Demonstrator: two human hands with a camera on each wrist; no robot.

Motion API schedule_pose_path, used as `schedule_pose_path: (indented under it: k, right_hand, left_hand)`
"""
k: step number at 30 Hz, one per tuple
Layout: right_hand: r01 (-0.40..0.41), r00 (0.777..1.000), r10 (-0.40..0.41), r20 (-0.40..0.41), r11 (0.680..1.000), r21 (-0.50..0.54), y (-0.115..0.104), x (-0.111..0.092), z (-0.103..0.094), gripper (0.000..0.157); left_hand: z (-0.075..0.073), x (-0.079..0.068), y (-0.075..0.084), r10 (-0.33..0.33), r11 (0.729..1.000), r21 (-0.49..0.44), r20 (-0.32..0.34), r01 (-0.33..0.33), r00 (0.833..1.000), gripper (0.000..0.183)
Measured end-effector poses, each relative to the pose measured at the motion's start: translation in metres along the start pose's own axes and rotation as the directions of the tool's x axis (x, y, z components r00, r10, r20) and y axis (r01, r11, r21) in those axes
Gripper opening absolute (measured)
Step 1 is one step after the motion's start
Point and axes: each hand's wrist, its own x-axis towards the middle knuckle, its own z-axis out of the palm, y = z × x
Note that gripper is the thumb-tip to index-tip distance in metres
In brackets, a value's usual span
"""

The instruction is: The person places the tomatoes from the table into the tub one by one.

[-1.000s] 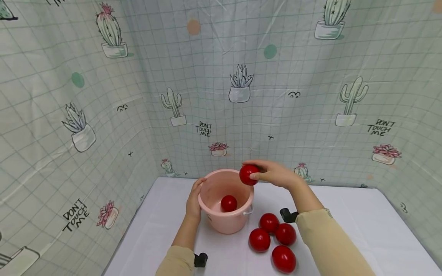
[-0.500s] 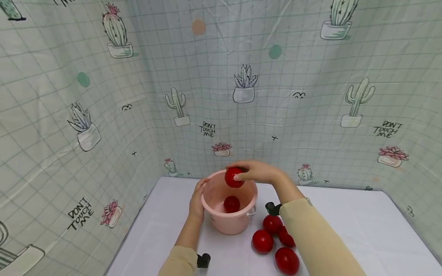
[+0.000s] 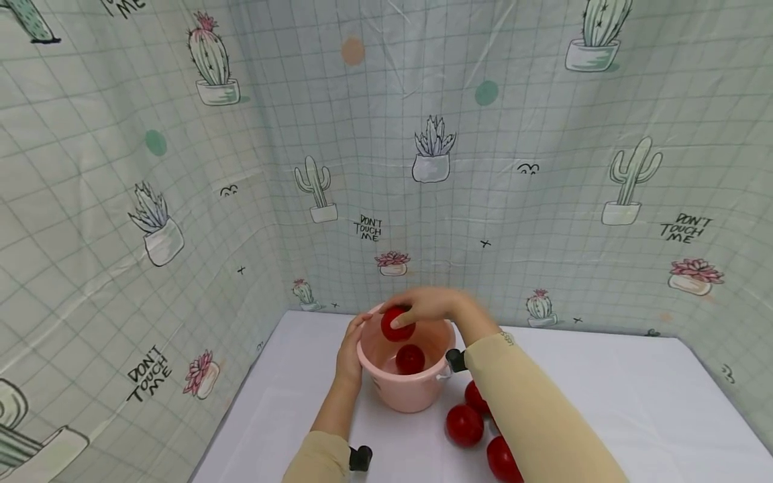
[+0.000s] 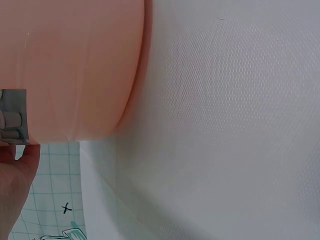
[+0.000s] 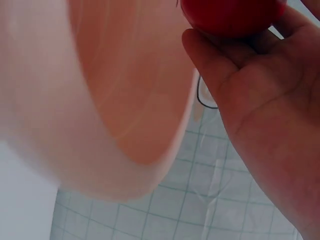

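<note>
A pink bucket [image 3: 406, 396] stands upright on the white table. My left hand [image 3: 348, 354] holds it by its left side, fingers at the rim; the left wrist view shows the bucket's outer wall [image 4: 75, 65] and part of that hand [image 4: 17, 175]. Over the mouth, my right hand [image 3: 431, 305] grips a glossy red ball [image 3: 395, 330] between thumb and fingers. The right wrist view has this red ball [image 5: 232, 15] cut off at the top, beside the bucket's rim [image 5: 165, 160]. Another red ball [image 3: 410, 360] lies inside the bucket.
Several more red balls [image 3: 464, 425] lie on the table [image 3: 278, 402] right of the bucket, partly hidden by my right sleeve [image 3: 537, 402]. A white handle end [image 3: 443, 373] sits on the bucket's right side. Behind hangs a cactus-print curtain [image 3: 471, 201].
My right hand has carried the red ball leftward from the bucket's right rim to over its mouth, then lower. The left hand stays on the bucket. The view has shifted slightly.
</note>
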Motion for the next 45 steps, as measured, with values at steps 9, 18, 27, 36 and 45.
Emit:
schedule_pose_path:
  k: [9,18,27,36,45]
  right_hand:
    - [-0.028,0.992,0.04,0.119,0.995,-0.1,-0.013,0.012,0.009,0.043]
    - [-0.105,0.968,0.102,0.227,0.994,-0.001,-0.019,0.017,0.021,0.045]
    - [-0.147,0.966,0.157,0.207,0.987,-0.065,0.001,0.028,0.025,0.046]
    - [-0.16,0.965,0.158,0.21,0.987,-0.007,0.003,0.027,0.027,0.043]
    - [-0.181,0.967,0.154,0.202,0.976,0.124,-0.005,0.017,0.027,0.039]
  left_hand:
    - [-0.001,-0.001,0.002,0.0,1.0,-0.014,-0.008,0.0,1.0,0.04]
    - [0.0,0.0,0.0,0.007,1.0,-0.006,-0.029,-0.007,1.0,0.042]
    - [0.0,0.002,0.001,0.012,1.0,0.001,-0.057,-0.012,0.998,0.041]
    - [0.001,-0.001,0.001,0.011,0.999,-0.032,-0.049,-0.012,0.999,0.042]
    - [-0.001,-0.002,0.0,-0.018,1.0,0.019,-0.045,0.019,0.999,0.041]
